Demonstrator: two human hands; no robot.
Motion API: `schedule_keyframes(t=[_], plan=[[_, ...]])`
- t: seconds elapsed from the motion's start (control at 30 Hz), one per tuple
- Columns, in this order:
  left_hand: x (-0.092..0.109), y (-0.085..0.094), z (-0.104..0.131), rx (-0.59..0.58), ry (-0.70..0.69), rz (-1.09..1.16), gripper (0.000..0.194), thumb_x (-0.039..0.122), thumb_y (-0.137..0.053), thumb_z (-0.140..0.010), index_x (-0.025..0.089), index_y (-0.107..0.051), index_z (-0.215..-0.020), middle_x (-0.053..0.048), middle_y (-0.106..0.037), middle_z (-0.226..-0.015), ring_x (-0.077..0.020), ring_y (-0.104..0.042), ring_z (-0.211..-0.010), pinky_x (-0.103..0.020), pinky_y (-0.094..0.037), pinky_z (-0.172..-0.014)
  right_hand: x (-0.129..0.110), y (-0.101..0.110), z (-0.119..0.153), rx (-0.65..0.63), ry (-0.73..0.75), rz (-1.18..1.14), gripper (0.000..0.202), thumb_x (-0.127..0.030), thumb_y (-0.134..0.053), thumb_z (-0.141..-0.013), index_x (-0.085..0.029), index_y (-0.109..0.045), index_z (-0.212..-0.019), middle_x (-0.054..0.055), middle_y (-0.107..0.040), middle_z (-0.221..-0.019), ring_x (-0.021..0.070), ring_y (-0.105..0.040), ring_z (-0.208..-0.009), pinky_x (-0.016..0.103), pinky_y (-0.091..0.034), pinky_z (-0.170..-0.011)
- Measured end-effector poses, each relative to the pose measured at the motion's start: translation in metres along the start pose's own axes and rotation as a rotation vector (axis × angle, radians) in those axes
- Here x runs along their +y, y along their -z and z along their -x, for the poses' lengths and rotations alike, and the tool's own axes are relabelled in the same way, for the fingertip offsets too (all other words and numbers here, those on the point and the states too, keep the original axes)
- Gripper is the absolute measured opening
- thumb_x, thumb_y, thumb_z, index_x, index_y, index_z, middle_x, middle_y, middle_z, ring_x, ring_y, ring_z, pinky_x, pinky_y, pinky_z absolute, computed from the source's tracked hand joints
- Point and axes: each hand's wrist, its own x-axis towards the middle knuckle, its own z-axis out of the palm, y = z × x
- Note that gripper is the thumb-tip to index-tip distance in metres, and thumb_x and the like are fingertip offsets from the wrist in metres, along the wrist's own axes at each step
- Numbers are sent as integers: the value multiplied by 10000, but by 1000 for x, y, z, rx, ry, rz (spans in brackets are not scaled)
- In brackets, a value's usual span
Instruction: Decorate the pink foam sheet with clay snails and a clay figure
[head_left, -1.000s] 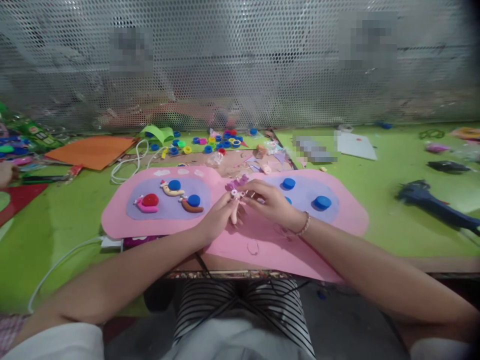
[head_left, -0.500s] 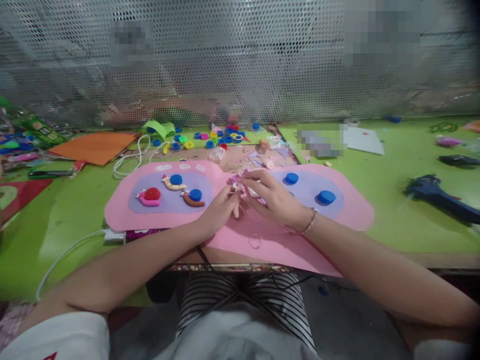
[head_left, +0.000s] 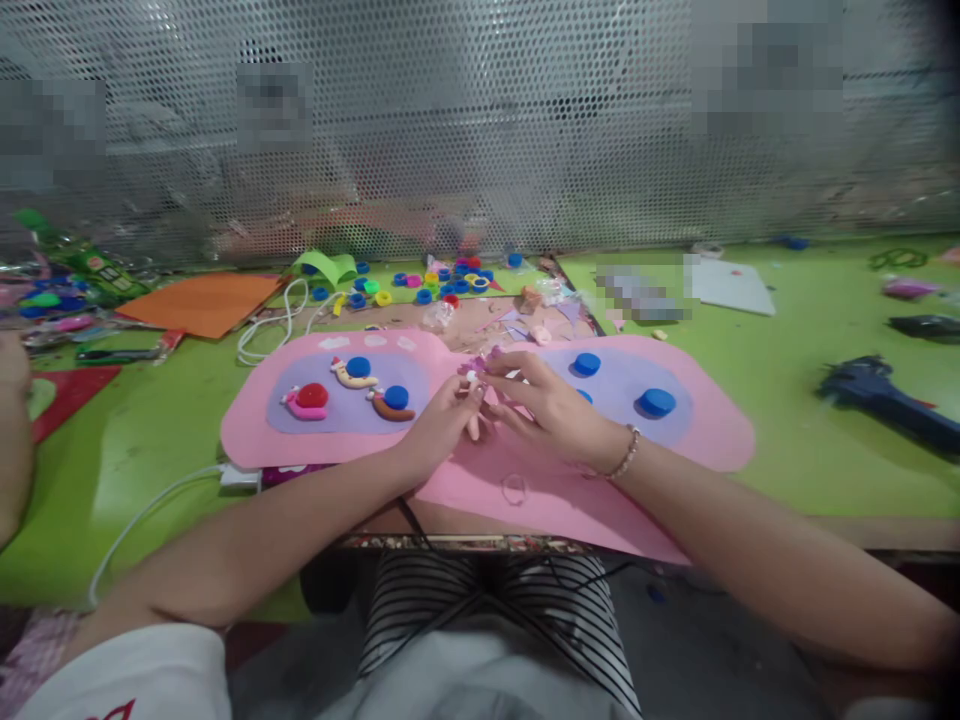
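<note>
Pinching together over the middle of the pink foam sheet [head_left: 540,495], the left hand [head_left: 439,425] and the right hand [head_left: 551,410] both gripped a small pale pink-and-white foam piece [head_left: 474,385] between their fingertips, held just above the sheet. A beaded bracelet [head_left: 626,455] circled the right wrist. To the left of the hands, three foam snails [head_left: 352,385] with red and blue cap shells sat on a lilac oval; to the right, blue bottle caps [head_left: 658,402] lay on a second lilac oval. A white cable [head_left: 150,510] ran across the green table [head_left: 787,400]. Farther back lay an orange sheet [head_left: 202,300], scattered coloured caps and rings [head_left: 435,285], and, at the right, a dark blue glue gun [head_left: 885,400]. Behind stood a perforated metal screen [head_left: 480,130].
</note>
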Motion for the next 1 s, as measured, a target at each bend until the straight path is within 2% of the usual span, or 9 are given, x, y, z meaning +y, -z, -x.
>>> schedule_keyframes(t=[0.1, 0.2, 0.33, 0.47, 0.63, 0.8, 0.9, 1.0], plan=[[3, -1, 1, -16, -22, 1, 288, 471, -480, -805, 192, -434, -864, 75, -464, -416, -115, -508, -486, -259, -437, -621, -1, 0, 1, -32, -9, -2, 354, -185, -446, -841, -155, -484, -1192, 145, -452, -1128, 227, -488, -1028, 433, -487, -859], [4, -1, 2, -22, -27, 7, 263, 452, -468, -819, 196, -421, -859, 78, -459, -415, -114, -501, -482, -262, -441, -619, -2, 0, 1, -15, -34, 1, 379, -213, -443, -849, -144, -457, -1221, 154, -442, -1141, 238, -468, -1067, 442, -476, -877], [3, -1, 3, -18, -20, -35, 257, 452, -474, -816, 201, -421, -832, 75, -458, -414, -118, -510, -494, -262, -434, -622, -3, 0, 0, -66, -31, -2, 372, -258, -451, -846, -153, -484, -1201, 150, -439, -1146, 248, -470, -1068, 457, -457, -902], [1, 0, 2, -18, -39, -8, 260, 451, -475, -815, 198, -421, -828, 75, -460, -423, -118, -522, -487, -263, -435, -612, -3, 0, 0, -33, -38, 23, 391, -277, -440, -851, -159, -460, -1223, 155, -433, -1168, 265, -457, -1085, 488, -440, -908], [-4, 1, -2, 8, -62, 2, 246, 428, -463, -829, 183, -444, -845, 68, -466, -414, -109, -508, -472, -253, -434, -599, -5, -4, 0, -66, -47, 0, 337, -243, -456, -845, -158, -497, -1168, 139, -470, -1141, 238, -485, -1058, 447, -454, -912], [0, 1, -3, 23, -63, 13, 292, 468, -468, -815, 185, -441, -884, 68, -466, -437, -118, -521, -488, -251, -436, -569, -9, -6, 0, 7, -26, 40, 421, -246, -453, -851, -124, -410, -1252, 169, -425, -1180, 260, -435, -1129, 459, -449, -924], [3, 0, -1, 16, -71, -10, 274, 449, -469, -821, 180, -448, -873, 68, -460, -431, -111, -509, -480, -248, -430, -580, -9, -7, 0, -22, -52, 41, 461, -256, -456, -849, -106, -374, -1277, 180, -396, -1203, 270, -411, -1150, 470, -436, -938], [4, 0, 0, -6, -64, -22, 249, 430, -458, -831, 182, -450, -861, 71, -452, -420, -109, -500, -461, -257, -428, -591, -8, -8, 0, -72, -68, 5, 475, -253, -451, -851, -145, -345, -1301, 164, -398, -1206, 265, -431, -1125, 486, -445, -919]])
